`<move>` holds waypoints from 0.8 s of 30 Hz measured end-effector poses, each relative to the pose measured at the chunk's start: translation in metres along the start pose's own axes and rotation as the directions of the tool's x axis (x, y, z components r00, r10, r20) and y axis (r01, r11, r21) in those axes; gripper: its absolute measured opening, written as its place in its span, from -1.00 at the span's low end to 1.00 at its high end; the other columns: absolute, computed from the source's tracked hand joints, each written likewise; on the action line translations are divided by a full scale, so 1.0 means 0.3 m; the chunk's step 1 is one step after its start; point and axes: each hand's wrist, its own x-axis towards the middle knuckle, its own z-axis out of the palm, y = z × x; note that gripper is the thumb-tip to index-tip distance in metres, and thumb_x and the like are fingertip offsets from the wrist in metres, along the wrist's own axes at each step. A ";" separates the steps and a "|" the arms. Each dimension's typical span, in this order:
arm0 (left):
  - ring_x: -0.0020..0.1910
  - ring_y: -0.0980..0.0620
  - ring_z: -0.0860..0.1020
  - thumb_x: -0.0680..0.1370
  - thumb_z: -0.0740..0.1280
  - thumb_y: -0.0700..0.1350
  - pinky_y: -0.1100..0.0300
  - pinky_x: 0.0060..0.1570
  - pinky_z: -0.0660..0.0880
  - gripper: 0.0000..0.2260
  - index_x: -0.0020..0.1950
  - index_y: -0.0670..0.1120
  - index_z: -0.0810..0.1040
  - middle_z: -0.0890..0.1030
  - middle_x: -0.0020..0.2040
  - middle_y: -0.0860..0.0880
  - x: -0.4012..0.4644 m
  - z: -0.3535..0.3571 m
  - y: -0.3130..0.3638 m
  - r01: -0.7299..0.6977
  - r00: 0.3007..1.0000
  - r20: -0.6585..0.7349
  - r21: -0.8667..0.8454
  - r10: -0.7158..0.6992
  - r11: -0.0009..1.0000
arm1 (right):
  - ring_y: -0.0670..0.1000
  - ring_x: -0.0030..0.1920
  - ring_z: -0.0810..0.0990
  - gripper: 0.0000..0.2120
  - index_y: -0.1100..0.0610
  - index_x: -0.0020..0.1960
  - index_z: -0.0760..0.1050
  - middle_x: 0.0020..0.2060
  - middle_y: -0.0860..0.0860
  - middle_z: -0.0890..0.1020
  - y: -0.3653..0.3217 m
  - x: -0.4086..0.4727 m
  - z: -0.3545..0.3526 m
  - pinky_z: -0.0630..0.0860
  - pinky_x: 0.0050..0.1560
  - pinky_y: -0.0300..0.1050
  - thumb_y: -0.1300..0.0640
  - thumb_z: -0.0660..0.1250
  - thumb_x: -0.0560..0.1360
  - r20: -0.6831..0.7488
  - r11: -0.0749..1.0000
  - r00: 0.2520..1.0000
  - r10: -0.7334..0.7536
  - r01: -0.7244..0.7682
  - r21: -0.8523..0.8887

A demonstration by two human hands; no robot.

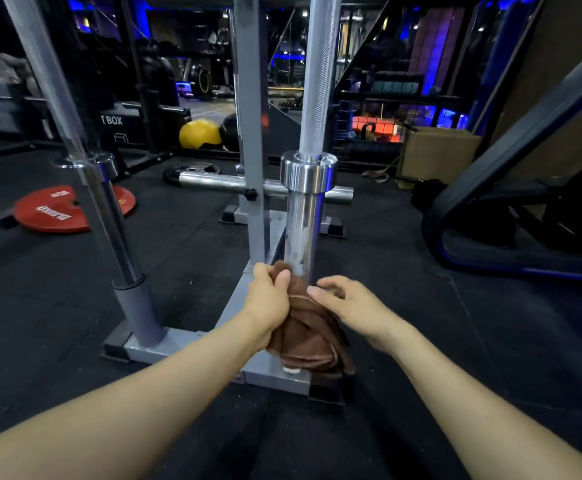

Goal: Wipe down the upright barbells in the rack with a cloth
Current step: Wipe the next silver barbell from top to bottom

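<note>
Left hand (pixel 269 299): the bunched brown terry cloth (pixel 305 336) is gripped in curled fingers (pixel 282 277).
Right hand (pixel 346 303): fingers loosely spread, resting on the cloth, nothing grasped.
Near chrome upright barbell (pixel 301 233): its smeared lower sleeve is pressed by the cloth, just above the fingers.
Far chrome upright barbell (pixel 109 206): left of the fingers, untouched.
Progress: judged partway; how much has been wiped cannot be told.

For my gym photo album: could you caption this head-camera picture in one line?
Left hand grips a brown cloth at the foot of an upright barbell; right hand hovers open beside it.
</note>
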 end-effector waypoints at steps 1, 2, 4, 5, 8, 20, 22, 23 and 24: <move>-0.02 -0.09 0.50 0.66 0.10 -0.06 0.00 0.04 0.52 -0.92 0.05 -0.06 0.30 0.49 0.02 -0.13 -0.010 0.000 0.009 0.031 0.999 0.014 -0.072 -0.030 0.997 | -0.09 0.10 0.57 -0.35 0.11 0.34 0.39 0.12 0.00 0.59 0.010 -0.014 -0.015 0.48 0.15 -0.23 -0.17 0.45 0.38 0.067 0.999 0.998 0.008 -0.011 0.046; -0.05 -0.08 0.52 0.66 0.10 -0.05 -0.01 -0.03 0.54 -0.91 0.06 -0.06 0.30 0.51 0.00 -0.13 -0.024 0.000 0.020 0.049 0.999 0.021 -0.116 -0.047 0.992 | -0.08 0.13 0.57 -0.24 0.07 0.36 0.35 0.14 -0.01 0.58 0.017 -0.028 -0.031 0.48 0.22 -0.14 -0.22 0.49 0.29 0.128 0.997 0.992 0.006 -0.016 0.077; -0.08 -0.07 0.53 0.66 0.09 -0.03 0.08 -0.20 0.53 -0.88 0.10 -0.06 0.32 0.52 -0.01 -0.13 -0.045 0.004 0.041 0.076 0.997 0.018 -0.174 -0.074 0.982 | -0.06 0.13 0.59 -0.21 0.02 0.35 0.32 0.15 -0.01 0.58 0.021 -0.046 -0.056 0.50 0.23 -0.06 -0.11 0.59 0.24 0.191 0.998 0.981 -0.029 0.017 0.068; -0.06 -0.08 0.54 0.66 0.09 -0.03 0.10 -0.24 0.52 -0.88 0.11 -0.05 0.32 0.53 0.01 -0.13 -0.052 0.008 0.047 0.089 0.996 0.016 -0.196 -0.088 0.977 | -0.05 0.11 0.61 -0.30 0.04 0.31 0.35 0.13 0.01 0.60 0.018 -0.051 -0.061 0.52 0.21 -0.05 0.01 0.59 0.28 0.171 0.997 0.983 -0.063 0.056 0.043; -0.12 -0.04 0.54 0.67 0.07 -0.06 0.15 -0.35 0.48 -0.89 0.12 -0.05 0.33 0.53 0.00 -0.11 -0.071 0.023 0.064 0.111 0.994 0.022 -0.228 -0.109 0.967 | -0.01 0.03 0.62 -0.68 0.09 0.16 0.50 0.02 0.04 0.66 0.016 -0.048 -0.081 0.50 0.21 0.05 0.23 0.45 0.44 -0.014 0.981 0.982 -0.190 0.189 -0.038; -0.19 -0.01 0.55 0.65 0.14 -0.16 -0.04 -0.16 0.56 -0.88 -0.03 -0.02 0.44 0.54 -0.16 -0.05 -0.121 0.103 0.067 0.093 0.985 0.161 -0.198 -0.062 0.976 | 0.18 -0.03 0.61 -0.68 0.18 -0.08 0.60 -0.11 0.14 0.67 0.025 -0.060 -0.129 0.53 0.08 0.04 -0.04 0.23 0.58 -0.504 0.978 0.838 0.210 -0.178 0.111; -0.23 0.05 0.57 0.64 0.17 -0.11 0.00 -0.11 0.57 -0.89 0.06 -0.05 0.48 0.60 -0.20 0.00 -0.137 0.115 0.091 0.182 0.952 0.292 -0.302 -0.091 0.936 | 0.16 -0.03 0.62 -0.74 0.13 -0.06 0.63 -0.11 0.12 0.68 0.000 -0.072 -0.115 0.54 0.09 0.04 -0.02 0.26 0.57 -0.468 0.992 0.875 0.125 -0.105 0.070; -0.20 0.04 0.59 0.63 0.20 -0.06 -0.02 -0.02 0.56 -0.87 0.10 -0.06 0.49 0.62 -0.23 0.02 -0.140 0.118 0.100 0.209 0.936 0.341 -0.340 -0.087 0.917 | 0.14 -0.02 0.63 -0.78 0.12 -0.02 0.64 -0.10 0.12 0.69 -0.019 -0.085 -0.109 0.54 0.09 0.03 0.03 0.27 0.57 -0.392 0.999 0.919 0.038 -0.035 0.014; -0.16 0.03 0.60 0.60 0.24 -0.01 -0.05 0.06 0.54 -0.83 0.11 -0.06 0.50 0.64 -0.25 0.03 -0.142 0.117 0.107 0.220 0.927 0.366 -0.367 -0.077 0.904 | 0.11 -0.02 0.64 -0.82 0.12 0.04 0.64 -0.08 0.12 0.69 -0.036 -0.102 -0.108 0.54 0.09 -0.02 0.11 0.28 0.56 -0.273 0.998 0.960 -0.056 0.046 -0.045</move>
